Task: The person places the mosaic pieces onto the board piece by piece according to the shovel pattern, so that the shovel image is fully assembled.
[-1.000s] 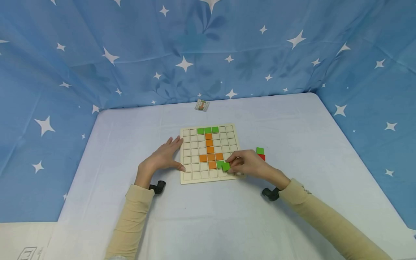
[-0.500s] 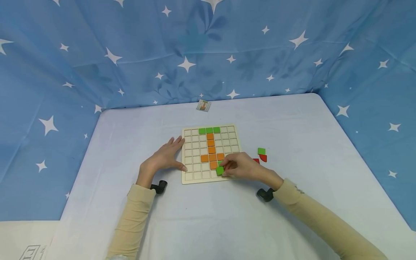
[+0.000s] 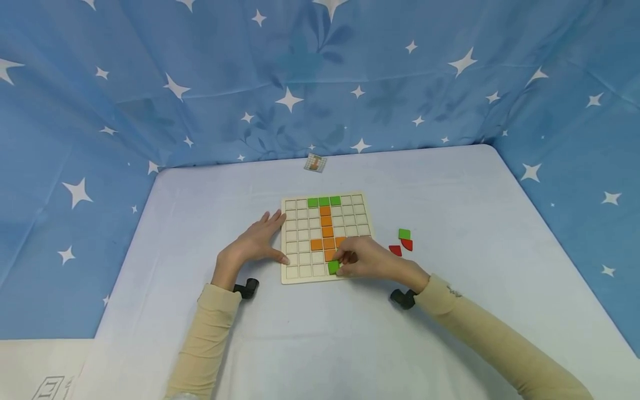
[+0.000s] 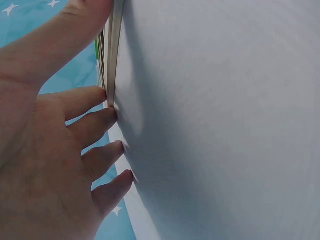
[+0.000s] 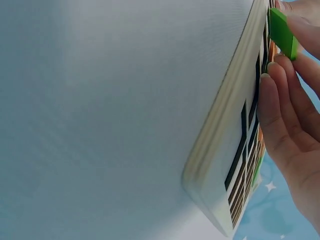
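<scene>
A wooden grid board [image 3: 298, 280] lies mid-table, with several orange square tiles [image 3: 326, 221] forming an upright bar and a short crossbar. Three green tiles [image 3: 324, 201] line its far row. Between thumb and fingers my right hand [image 3: 369, 258] pinches a green square tile [image 3: 333, 268] at the near row of the board; in the right wrist view this green tile [image 5: 283, 34] is tilted on edge against the grid. My left hand [image 3: 256, 240] rests at the board's left edge, fingers spread, thumb on the near-left corner area. Part of the board is hidden under my right hand.
To the right of the board lie a loose green tile [image 3: 404, 234] and two red rounded pieces [image 3: 395, 250]. A small pattern card [image 3: 315, 163] lies near the table's far edge. A blue starry curtain [image 3: 320, 83] hangs behind the white-covered table [image 3: 450, 194].
My right hand has moved left and slightly nearer with the green tile, bringing it to the near row. The red pieces have come into fuller view. My left hand stays at the board's edge.
</scene>
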The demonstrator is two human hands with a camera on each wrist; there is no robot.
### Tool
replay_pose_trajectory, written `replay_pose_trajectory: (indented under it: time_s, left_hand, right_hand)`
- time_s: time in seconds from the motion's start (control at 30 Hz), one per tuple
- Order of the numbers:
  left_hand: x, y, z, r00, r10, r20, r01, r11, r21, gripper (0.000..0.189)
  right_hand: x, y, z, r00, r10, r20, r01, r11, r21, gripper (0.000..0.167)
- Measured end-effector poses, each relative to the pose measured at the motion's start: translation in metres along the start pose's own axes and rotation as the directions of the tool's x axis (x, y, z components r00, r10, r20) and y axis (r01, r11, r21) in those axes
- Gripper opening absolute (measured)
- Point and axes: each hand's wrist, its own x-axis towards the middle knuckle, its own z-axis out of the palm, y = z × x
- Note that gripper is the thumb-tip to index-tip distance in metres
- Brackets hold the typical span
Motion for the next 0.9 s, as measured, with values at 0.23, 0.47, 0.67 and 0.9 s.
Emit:
replay_pose_trajectory:
  time_s: [0.23, 0.47, 0.67, 0.9]
  left_hand:
    - [-0.002, -0.0002, -0.0008, 1.0, -0.013, 0.004, 0.013, 1.0, 0.011, 0.12]
    - [-0.001, 0.0016, -0.0013, 1.0, -0.01, 0.001, 0.01, 1.0, -0.002, 0.119]
    - [0.0004, 0.002, -0.0006, 1.0, -0.007, 0.002, 0.007, 1.0, 0.009, 0.119]
    - [0.0005, 0.0007, 0.0006, 1.0, -0.018, -0.001, 0.018, 1.0, 0.004, 0.12]
  right_hand:
    - [0.0053, -0.0029, 0.0066, 1.0, -0.023, 0.008, 0.024, 0.997, -0.08, 0.016]
    - [0.0043, -0.0074, 0.0067, 1.0, -0.007, 0.023, 0.01, 0.993, -0.121, 0.018]
    - [0.003, -0.0098, 0.0058, 0.999, -0.013, 0.036, 0.017, 0.991, -0.131, 0.022]
    - [0.0041, -0.0084, 0.0072, 0.999, -0.025, 0.037, 0.029, 0.991, -0.132, 0.023]
